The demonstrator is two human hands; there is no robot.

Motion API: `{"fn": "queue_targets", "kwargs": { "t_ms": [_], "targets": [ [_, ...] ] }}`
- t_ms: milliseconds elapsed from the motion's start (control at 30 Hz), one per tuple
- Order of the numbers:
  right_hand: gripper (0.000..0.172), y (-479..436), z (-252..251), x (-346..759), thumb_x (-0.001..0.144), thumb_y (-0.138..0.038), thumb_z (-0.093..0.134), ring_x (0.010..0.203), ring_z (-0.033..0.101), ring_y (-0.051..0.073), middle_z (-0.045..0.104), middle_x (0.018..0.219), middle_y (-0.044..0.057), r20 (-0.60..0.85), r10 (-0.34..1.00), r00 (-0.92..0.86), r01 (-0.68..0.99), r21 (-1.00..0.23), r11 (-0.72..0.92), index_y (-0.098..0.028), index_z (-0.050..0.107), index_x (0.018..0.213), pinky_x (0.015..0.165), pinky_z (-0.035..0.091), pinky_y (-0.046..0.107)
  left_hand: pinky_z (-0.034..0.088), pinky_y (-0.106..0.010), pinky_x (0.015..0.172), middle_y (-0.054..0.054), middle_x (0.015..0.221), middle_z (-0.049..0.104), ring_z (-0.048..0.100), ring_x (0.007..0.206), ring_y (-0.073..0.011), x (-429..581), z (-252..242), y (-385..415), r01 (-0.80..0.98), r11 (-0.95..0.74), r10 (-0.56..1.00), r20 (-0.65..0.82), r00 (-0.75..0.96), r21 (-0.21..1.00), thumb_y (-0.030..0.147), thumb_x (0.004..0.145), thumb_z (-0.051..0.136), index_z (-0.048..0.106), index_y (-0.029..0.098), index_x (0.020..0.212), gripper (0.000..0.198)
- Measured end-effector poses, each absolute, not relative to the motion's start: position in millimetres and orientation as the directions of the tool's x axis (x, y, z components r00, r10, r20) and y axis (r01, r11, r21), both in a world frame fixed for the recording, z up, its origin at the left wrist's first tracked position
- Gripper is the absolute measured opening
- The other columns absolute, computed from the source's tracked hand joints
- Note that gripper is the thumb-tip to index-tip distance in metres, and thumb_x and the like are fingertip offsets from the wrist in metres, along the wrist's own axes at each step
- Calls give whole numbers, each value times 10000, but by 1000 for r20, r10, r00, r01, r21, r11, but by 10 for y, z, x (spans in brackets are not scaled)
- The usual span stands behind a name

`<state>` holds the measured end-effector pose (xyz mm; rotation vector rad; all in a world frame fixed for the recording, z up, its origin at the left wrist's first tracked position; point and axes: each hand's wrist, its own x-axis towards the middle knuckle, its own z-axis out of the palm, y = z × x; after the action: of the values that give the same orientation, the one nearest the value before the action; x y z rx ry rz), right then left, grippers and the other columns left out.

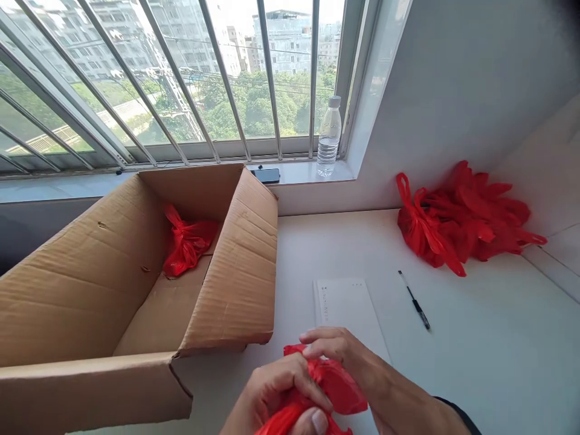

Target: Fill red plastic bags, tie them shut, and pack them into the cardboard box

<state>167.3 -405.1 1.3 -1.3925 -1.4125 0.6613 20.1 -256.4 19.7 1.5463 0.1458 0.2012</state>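
A red plastic bag (342, 389) is bunched up between my hands at the bottom of the view, over the table and the near end of a white notebook. My left hand (276, 383) is closed around its gathered part, thumb towards me. From the right, my right hand (347, 353) reaches over with bent fingers closed on the bag's upper edge. Part of the bag lies hidden behind the fingers, and its contents cannot be made out. Inside the open cardboard box (233, 275) on the left rests another red bag (188, 244), twisted or tied at its middle.
A heap of red plastic bags (475, 211) lies by the wall at the right. On the white table are the notebook (347, 302) and a black pen (414, 300). The windowsill carries a water bottle (328, 142) and a phone (266, 176), before a barred window.
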Motion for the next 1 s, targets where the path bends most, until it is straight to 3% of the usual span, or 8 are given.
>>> {"fn": "queue_targets", "kwargs": {
  "t_ms": [67,200,267,433,533,700,833,1000],
  "targets": [
    [724,-4025,-18,1651,801,-419,793,1183,630,254,642,1290,136,138,978,156,355,-932,75,-227,463,1417,1001,533,373,505,-268,693,-70,832,713,643,731,-167,179,159,-2549,-52,-99,200,71,977,994,311,928,651,706,213,847,138],
    [634,-4019,19,1615,747,-370,799,919,671,223,703,1030,57,-133,964,232,286,-938,-198,-256,574,1329,836,561,356,469,-227,638,-31,756,667,607,672,-140,134,81,-2573,-91,-378,288,210,934,921,242,930,635,680,220,881,70],
    [567,-4019,48,1602,769,-365,769,855,660,206,708,980,35,-153,962,227,254,-944,-210,-261,600,1300,806,543,344,487,-220,648,-26,783,658,623,692,-142,133,21,-2588,-131,-481,296,301,906,867,205,909,661,667,222,901,20],
    [521,-4020,40,1585,994,-447,520,771,607,158,665,899,6,-123,959,257,144,-976,-163,-254,463,1474,742,506,297,569,-218,755,-73,1049,718,713,902,-172,168,-135,-2596,-182,-653,330,493,805,735,103,909,663,655,230,1181,300],
    [467,-4014,-15,1595,1064,-464,355,726,565,147,613,809,-9,-129,957,259,76,-985,-153,-239,483,1453,692,494,284,584,-235,808,-89,1126,709,712,991,-187,168,-186,-2632,-160,-725,374,578,726,670,117,951,616,681,224,1219,296],
    [347,-4018,-67,1633,1044,-468,440,791,567,145,642,883,14,-121,964,238,-10,-992,-122,-182,636,1054,730,483,287,576,-255,851,-81,1159,664,677,1037,-194,137,-182,-2665,-129,-767,330,559,761,629,123,949,635,687,244,1288,363],
    [247,-4029,-35,1633,1033,-435,488,939,602,161,641,1027,33,-109,926,362,-72,-993,-89,-206,577,1008,835,497,299,566,-303,887,-90,1228,638,646,1080,-208,114,-221,-2649,-82,-779,330,518,789,622,129,952,639,610,279,1399,472],
    [266,-4143,-61,1611,1038,-481,459,819,574,146,591,904,3,-151,876,459,-93,-988,-122,-228,528,990,691,471,260,489,-424,1080,-148,1480,546,521,1335,-275,-50,-365,-2708,-20,-748,324,391,861,663,326,1073,386,421,237,1553,489]
  ]
}}
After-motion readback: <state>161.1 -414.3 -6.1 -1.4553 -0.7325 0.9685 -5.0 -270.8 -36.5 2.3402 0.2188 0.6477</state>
